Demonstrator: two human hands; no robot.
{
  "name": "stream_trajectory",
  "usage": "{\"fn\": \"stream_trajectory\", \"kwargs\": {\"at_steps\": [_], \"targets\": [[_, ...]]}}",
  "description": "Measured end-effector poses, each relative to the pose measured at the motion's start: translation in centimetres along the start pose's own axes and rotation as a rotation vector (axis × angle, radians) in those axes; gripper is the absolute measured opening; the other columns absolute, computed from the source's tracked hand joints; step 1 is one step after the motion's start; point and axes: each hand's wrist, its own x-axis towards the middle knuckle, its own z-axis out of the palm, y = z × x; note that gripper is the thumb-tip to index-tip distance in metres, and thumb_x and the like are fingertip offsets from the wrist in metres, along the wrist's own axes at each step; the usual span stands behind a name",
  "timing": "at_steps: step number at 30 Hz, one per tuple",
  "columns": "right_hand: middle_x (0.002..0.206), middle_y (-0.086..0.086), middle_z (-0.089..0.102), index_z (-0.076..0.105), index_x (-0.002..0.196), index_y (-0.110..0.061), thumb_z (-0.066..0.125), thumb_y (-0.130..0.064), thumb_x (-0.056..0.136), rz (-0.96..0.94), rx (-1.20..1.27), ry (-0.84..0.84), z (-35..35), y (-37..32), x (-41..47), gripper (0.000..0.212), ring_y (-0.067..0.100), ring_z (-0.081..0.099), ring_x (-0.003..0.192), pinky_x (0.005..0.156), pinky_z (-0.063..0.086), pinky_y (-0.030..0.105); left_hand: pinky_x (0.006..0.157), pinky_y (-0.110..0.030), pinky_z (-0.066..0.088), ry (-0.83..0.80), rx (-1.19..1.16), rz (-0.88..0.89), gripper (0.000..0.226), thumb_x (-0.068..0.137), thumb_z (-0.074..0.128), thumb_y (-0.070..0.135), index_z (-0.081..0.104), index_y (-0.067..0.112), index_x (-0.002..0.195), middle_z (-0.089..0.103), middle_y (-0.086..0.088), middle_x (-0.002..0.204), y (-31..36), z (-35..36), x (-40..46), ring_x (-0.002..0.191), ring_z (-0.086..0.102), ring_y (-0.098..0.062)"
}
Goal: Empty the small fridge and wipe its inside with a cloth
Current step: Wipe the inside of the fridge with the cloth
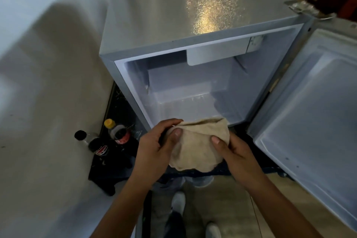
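hands [154, 147] [234, 152] side by side, thumbs up, pinching cloth [195, 145] before fridge [173, 25].

No text is legible; the dark bottles' [108, 147] labels are blurred.

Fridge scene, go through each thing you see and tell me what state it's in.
Fridge: open, inside looks empty.
Fridge door: swung wide to the right.
Cloth: bunched, held outside the fridge, in front of the opening.
Left hand: closed on the cloth.
Right hand: closed on the cloth.
Bottles: capped, on the floor left of the fridge.
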Motion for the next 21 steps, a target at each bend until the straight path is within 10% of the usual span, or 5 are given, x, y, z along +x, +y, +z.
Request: {"fn": "stream_trajectory", "kwargs": {"at_steps": [7,21], "targets": [[0.112,-0.007,0.077,0.075,0.108,-0.04,0.082,-0.039,0.071,0.095,0.188,0.031,2.3,1.3,3.9,0.038,0.009,0.073,0.103,0.077,0.057,0.018,0.088,-0.013,0.055,-0.138,-0.171,-0.023,0.02,0.095,0.059,0.046,0.071,0.051,0.11,0.075,0.021,0.113,-2.5,-0.1,3.9,0.108,0.071,-0.002],[0.116,-0.011,0.075,0.07,0.117,-0.038,0.063,-0.029,0.097,-0.091,0.009,0.113,4.0,1.5,6.2,0.023,0.006,0.07,0.109,0.087,0.053,0.013,0.09,-0.006,0.05,-0.108,-0.019,0.163,0.022,0.096,0.064,0.028,0.068,0.044,0.112,0.073,0.026,0.111,-4.2,-1.4,7.1,0.107,0.068,0.007]]}}
